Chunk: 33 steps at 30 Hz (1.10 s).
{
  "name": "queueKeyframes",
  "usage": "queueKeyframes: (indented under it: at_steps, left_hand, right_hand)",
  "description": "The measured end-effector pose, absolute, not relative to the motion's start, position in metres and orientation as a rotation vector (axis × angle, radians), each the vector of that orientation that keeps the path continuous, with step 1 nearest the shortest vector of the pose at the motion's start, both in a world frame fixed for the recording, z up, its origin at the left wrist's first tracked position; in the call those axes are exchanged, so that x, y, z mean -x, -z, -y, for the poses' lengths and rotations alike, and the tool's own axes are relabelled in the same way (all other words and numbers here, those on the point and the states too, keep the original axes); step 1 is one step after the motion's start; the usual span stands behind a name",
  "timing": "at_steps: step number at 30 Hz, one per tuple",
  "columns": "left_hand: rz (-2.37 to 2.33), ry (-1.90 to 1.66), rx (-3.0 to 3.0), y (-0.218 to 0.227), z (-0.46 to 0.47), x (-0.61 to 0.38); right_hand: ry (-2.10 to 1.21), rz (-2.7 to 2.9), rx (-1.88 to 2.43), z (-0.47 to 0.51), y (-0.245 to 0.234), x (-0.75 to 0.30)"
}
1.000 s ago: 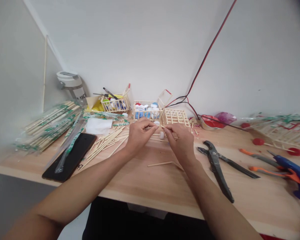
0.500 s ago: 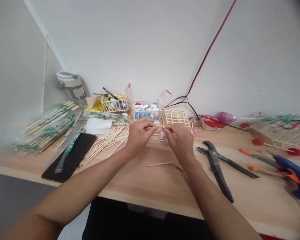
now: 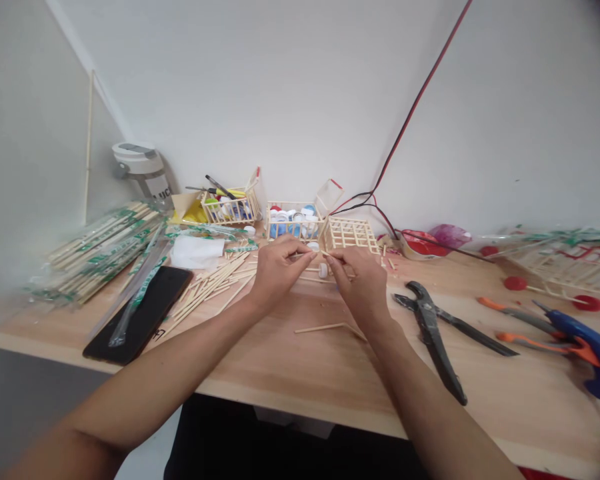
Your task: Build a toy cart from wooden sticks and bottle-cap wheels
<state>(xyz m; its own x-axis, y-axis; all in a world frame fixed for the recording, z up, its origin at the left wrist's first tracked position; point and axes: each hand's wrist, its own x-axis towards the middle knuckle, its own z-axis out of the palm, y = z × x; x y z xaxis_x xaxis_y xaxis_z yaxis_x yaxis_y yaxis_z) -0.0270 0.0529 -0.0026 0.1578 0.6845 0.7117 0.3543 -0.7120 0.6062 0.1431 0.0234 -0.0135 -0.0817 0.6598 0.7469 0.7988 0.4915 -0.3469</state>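
Observation:
My left hand (image 3: 279, 272) and my right hand (image 3: 361, 283) meet at the fingertips above the wooden table (image 3: 290, 363). Each pinches a thin wooden stick (image 3: 311, 253), though the fingers hide part of it, and I cannot tell whether it is one stick or two. Just beyond my right fingers stands a small white bottle cap (image 3: 323, 270). Behind my hands lies a flat lattice panel of glued sticks (image 3: 351, 235), touching a stick crate filled with plastic bottle caps (image 3: 295, 223).
Pliers (image 3: 430, 331) lie right of my right arm, with orange-handled tools (image 3: 523, 331) and a blue glue gun (image 3: 593, 353) farther right. Loose sticks (image 3: 210, 287), a black tablet (image 3: 136, 313) and wrapped stick bundles (image 3: 100, 253) lie left. A red-and-black cable (image 3: 410, 127) runs up the wall.
My hands stay in nearly the same place, with their fingertips still together at the stick. The view has shifted only slightly.

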Motion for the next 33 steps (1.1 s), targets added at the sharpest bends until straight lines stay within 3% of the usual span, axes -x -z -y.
queueKeyframes:
  at_steps: [33]
  left_hand:
    - [-0.999,-1.576,-2.137,0.0015,-0.0527,0.0271]
  right_hand:
    - [0.168,1.799,1.237,-0.0226,0.0127,-0.1429]
